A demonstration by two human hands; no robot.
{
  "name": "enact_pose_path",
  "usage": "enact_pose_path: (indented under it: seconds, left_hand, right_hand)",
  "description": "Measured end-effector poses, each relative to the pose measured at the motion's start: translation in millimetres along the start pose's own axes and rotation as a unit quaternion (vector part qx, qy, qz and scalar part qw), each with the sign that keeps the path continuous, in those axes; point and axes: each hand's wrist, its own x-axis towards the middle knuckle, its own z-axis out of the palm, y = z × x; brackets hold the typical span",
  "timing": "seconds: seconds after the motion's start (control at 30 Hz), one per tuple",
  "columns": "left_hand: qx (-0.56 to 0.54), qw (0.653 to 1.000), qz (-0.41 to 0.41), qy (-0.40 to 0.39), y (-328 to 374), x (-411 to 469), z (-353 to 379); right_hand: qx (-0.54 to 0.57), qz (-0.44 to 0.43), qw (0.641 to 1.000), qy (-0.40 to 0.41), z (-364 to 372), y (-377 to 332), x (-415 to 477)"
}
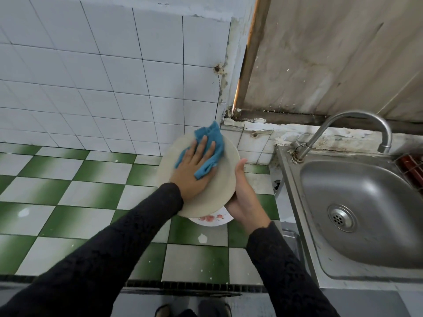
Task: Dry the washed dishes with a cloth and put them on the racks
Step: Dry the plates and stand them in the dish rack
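Now my flat left hand (194,170) presses the cloth (215,138) on the plate (217,186) my right hand (245,200) grips underneath; next, probably flip it.

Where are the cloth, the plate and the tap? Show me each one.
cloth (211,130): head view, on its upper fold.
plate (222,181): head view, on its bare face, right of the cloth.
tap (359,114): head view, on the top of its curved spout.
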Motion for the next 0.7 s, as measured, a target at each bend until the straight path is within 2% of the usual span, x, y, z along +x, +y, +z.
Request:
enact_pose_path:
  seconds: [0.1,0.17,0.27,0.33,0.4,0.47,0.53,0.57,0.7]
  left_hand:
    - [-0.051,0.996,-0.066,0.018,9.3,-0.1,8.5]
    - [-0.107,0.993,-0.052,0.002,30.6,-7.6,19.5]
    - [-0.083,0.996,-0.009,0.014,24.9,-3.6,14.7]
    - [-0.085,0.994,-0.061,0.041,16.1,5.4,9.4]
    - [-0.131,0.983,-0.119,0.055,29.4,8.2,12.9]
    - [-0.157,0.983,-0.090,0.044,45.0,4.9,19.2]
    - [-0.135,0.990,-0.035,0.033,37.8,2.8,15.2]
    - [-0.121,0.991,-0.034,0.035,28.7,5.2,11.8]
    - [-0.151,0.978,-0.131,0.064,27.8,10.3,16.7]
  right_hand:
    - [-0.027,0.002,1.000,0.002,2.3,2.3,-1.1]
    - [-0.030,0.000,0.999,0.018,6.1,7.8,-1.0]
    - [-0.019,0.010,1.000,0.007,4.5,7.7,-3.6]
    - [-0.040,0.012,0.999,-0.005,3.1,7.1,-5.4]
    - [-0.055,0.006,0.998,0.002,5.3,8.7,-4.8]
    - [-0.059,-0.002,0.998,0.010,6.1,9.4,-3.4]
    - [-0.055,-0.001,0.998,0.012,3.2,4.9,-4.2]
    - [-0.052,0.001,0.999,0.010,1.0,2.9,-5.2]
    - [-0.078,0.006,0.997,-0.002,-0.2,6.8,-9.0]
